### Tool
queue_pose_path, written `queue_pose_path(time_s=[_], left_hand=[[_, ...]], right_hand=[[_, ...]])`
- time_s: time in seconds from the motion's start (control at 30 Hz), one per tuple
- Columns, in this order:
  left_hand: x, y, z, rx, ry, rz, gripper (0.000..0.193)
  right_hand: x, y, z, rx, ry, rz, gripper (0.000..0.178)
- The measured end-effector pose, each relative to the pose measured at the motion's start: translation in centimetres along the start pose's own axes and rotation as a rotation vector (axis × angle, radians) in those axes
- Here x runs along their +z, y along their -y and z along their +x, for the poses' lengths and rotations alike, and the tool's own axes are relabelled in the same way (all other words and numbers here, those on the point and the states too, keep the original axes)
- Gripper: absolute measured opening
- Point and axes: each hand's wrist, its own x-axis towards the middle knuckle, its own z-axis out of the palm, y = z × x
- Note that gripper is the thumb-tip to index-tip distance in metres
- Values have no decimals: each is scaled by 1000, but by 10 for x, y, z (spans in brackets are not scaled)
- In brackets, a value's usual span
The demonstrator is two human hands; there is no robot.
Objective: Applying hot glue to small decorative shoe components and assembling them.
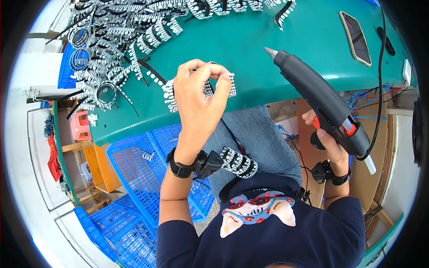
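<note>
Over the table's front edge, my left hand [199, 96] is closed on a rhinestone band [232, 85], with thumb and fingertips together. Its silvery beaded rows show on both sides of the hand; the fingers hide the middle. My right hand [331, 145] is wrapped round the orange-trimmed handle of a black glue gun [315, 85]. The gun's tip points up and left above the table, apart from the band. A white glue stick [370, 165] protrudes from its rear. On my lap, by the left wrist, lies another coiled rhinestone band [240, 163].
A heap of rhinestone bands [107, 49] covers the far left of the green table [250, 58]. A phone [356, 38] lies at the far right, near the gun's black cable [380, 80]. Blue plastic baskets [134, 163] stand below left; a cardboard box [308, 120] is below right.
</note>
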Motion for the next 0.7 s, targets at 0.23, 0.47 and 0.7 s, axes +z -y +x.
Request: queue_pose_path(time_s=[0.23,0.47,0.7], left_hand=[[0,-3,2,23,5,21,8],[0,1,0,43,-27,-5,10],[-2,8,-3,-7,-22,-130,9]], right_hand=[[4,4,-2,76,-1,-119,57],[1,1,-1,-23,0,0,34],[3,3,-3,21,-26,3,35]])
